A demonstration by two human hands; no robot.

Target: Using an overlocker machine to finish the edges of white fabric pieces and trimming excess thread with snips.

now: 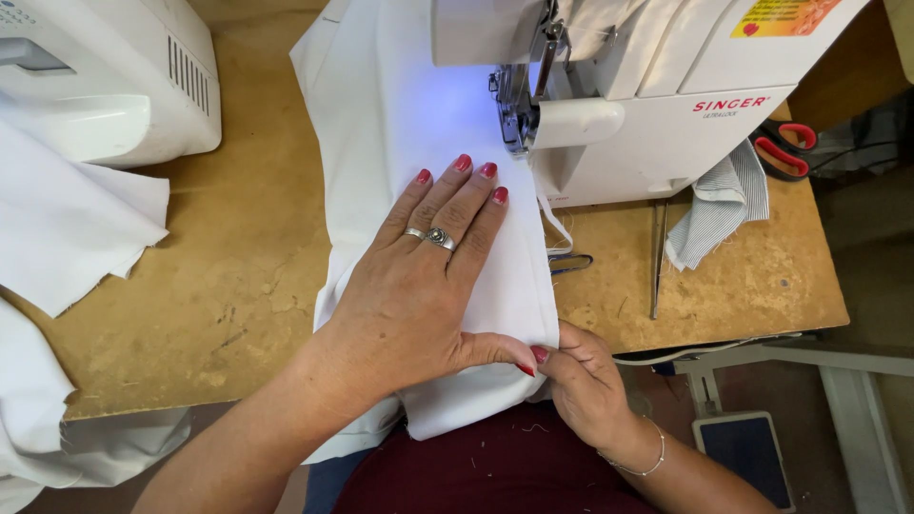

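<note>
My left hand [419, 276] lies flat, fingers spread, on a strip of white fabric [400, 114] that runs from my lap up under the presser foot [514, 105] of a white overlock sewing machine [657, 95]. My right hand [581, 376] pinches the near right edge of the same fabric at the table's front edge, thumb and fingers closed on it. The machine's lamp lights the cloth just ahead of my left fingertips.
A second white machine [105, 76] stands at the far left with more white cloth [67, 219] draped beside it. A striped grey cloth [724, 200], red-handled scissors [785, 152], small snips [569, 262] and tweezers [657, 257] lie on the wooden table [228, 286]. A foot pedal [747, 457] sits on the floor.
</note>
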